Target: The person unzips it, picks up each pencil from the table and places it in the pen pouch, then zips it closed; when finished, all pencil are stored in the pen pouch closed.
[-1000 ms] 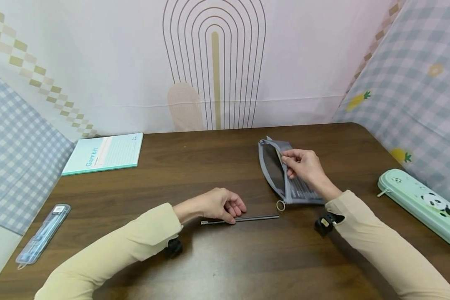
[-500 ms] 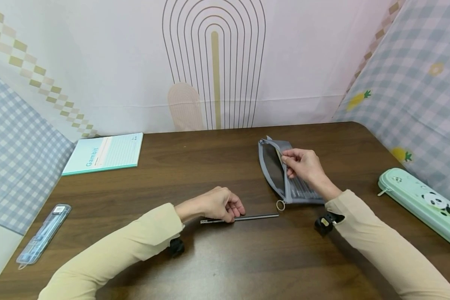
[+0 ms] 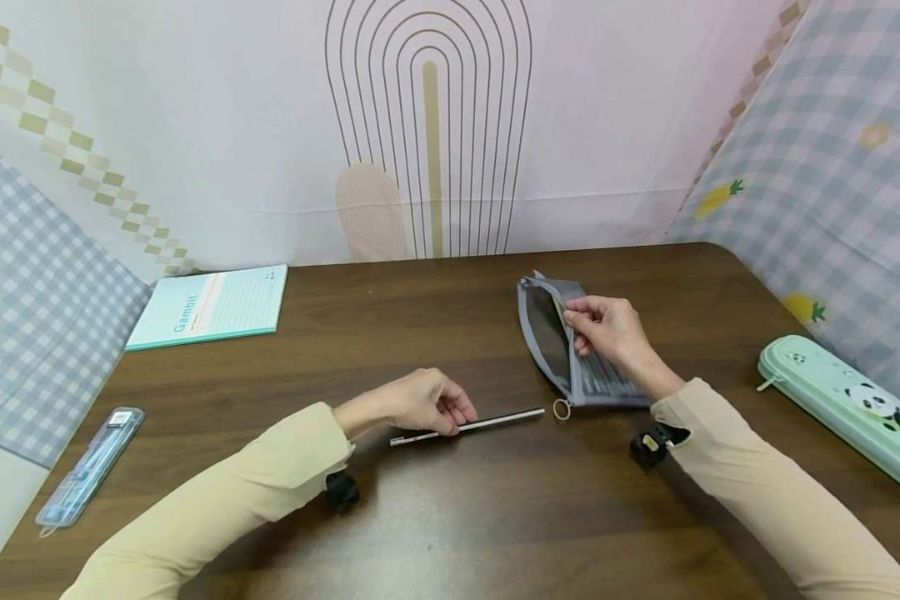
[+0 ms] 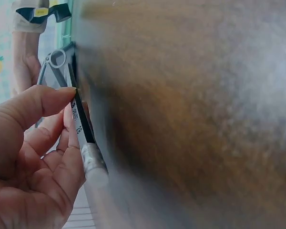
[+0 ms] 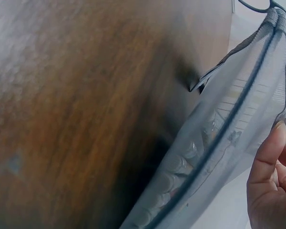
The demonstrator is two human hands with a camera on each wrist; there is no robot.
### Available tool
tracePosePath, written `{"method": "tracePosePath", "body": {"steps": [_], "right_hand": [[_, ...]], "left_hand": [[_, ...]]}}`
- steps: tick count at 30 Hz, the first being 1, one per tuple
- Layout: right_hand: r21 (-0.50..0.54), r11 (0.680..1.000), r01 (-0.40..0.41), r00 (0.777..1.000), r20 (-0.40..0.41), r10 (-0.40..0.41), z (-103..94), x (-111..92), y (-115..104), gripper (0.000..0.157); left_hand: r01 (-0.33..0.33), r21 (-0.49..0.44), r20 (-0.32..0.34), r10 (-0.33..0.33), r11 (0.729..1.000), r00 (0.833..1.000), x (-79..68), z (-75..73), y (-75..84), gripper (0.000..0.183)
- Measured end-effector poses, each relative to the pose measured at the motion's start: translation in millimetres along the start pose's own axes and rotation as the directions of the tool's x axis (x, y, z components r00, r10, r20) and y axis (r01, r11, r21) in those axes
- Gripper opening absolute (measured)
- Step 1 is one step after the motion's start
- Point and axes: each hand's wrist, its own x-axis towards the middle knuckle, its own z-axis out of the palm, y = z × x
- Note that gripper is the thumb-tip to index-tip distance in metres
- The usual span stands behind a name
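Observation:
Between thumb and fingers, my left hand (image 3: 427,402) pinches a dark pencil (image 3: 501,419) with a white eraser end (image 4: 96,174). The pencil is slightly tilted, its far end close to the ring pull of a grey mesh zip pouch (image 3: 607,387). That pouch lies on the table with its mouth spread apart. My right hand (image 3: 613,333) pinches the near edge of the mouth. Through the mesh in the right wrist view, several pale rounded ends (image 5: 174,164) show inside; their kind is unclear.
A mint panda pencil case (image 3: 847,408) lies at the right. On the left are a notebook (image 3: 210,307) and a clear blue slim case (image 3: 90,468) with things inside. A patterned cloth (image 3: 607,125) hangs behind the brown table (image 3: 450,517).
My left hand has lifted the pencil off the table and shifted it slightly left, its far end tilting up. The right hand and pouch have stayed put.

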Motion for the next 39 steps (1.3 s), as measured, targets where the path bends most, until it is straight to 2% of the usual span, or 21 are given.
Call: {"method": "tracePosePath", "body": {"steps": [5, 8, 11, 14, 16, 22, 26, 28, 31, 34, 39], "right_hand": [[0.020, 1.000, 0.000, 1.000, 0.008, 0.000, -0.7, 0.2, -0.1, 0.031], [0.024, 1.000, 0.001, 1.000, 0.010, -0.002, -0.8, 0.8, -0.2, 0.032], [0.020, 1.000, 0.005, 1.000, 0.013, -0.005, -0.7, 1.3, -0.3, 0.031], [0.014, 1.000, 0.011, 1.000, 0.016, -0.011, -0.5, 0.6, -1.3, 0.030], [0.014, 1.000, 0.016, 1.000, 0.017, -0.016, -0.1, 0.3, -1.7, 0.029], [0.003, 1.000, 0.020, 1.000, 0.015, -0.020, 1.6, 0.7, -2.6, 0.028], [0.009, 1.000, 0.012, 1.000, 0.016, -0.012, 2.6, 0.7, -2.9, 0.028], [0.009, 1.000, 0.008, 1.000, 0.017, -0.008, 2.7, 0.9, -2.8, 0.028], [0.002, 1.000, 0.002, 1.000, 0.021, -0.002, 2.4, 1.1, -2.9, 0.028], [-0.005, 1.000, -0.009, 1.000, 0.026, 0.009, 2.0, 1.1, -2.8, 0.029], [-0.012, 1.000, -0.007, 1.000, 0.030, 0.007, 1.8, 1.5, -2.4, 0.029]], "left_hand": [[0.004, -0.111, -0.025, -0.007, 0.994, 1.000, 2.9, -5.0, -3.6, 0.024], [0.037, -0.189, -0.047, -0.046, 0.981, 0.998, 8.1, -8.0, -4.1, 0.025], [0.081, -0.281, -0.070, -0.104, 0.956, 0.992, 16.7, -10.5, -5.0, 0.027], [0.113, -0.405, -0.102, -0.167, 0.907, 0.981, 29.5, -11.1, -5.2, 0.032], [0.124, -0.489, -0.121, -0.208, 0.863, 0.971, 40.6, -10.7, -2.9, 0.035], [0.107, -0.710, -0.148, -0.296, 0.696, 0.944, 76.8, -7.0, 13.1, 0.039], [0.101, -0.801, -0.138, -0.346, 0.590, 0.928, 98.8, -2.3, 21.5, 0.038], [0.101, -0.832, -0.128, -0.365, 0.546, 0.922, 108.3, 0.1, 25.1, 0.037], [0.098, -0.861, -0.120, -0.388, 0.498, 0.914, 120.7, 3.3, 30.3, 0.037], [0.088, -0.878, -0.131, -0.413, 0.470, 0.901, 131.0, 6.2, 35.0, 0.036], [0.050, -0.878, -0.188, -0.441, 0.475, 0.878, 143.9, 12.9, 40.7, 0.036]]}}
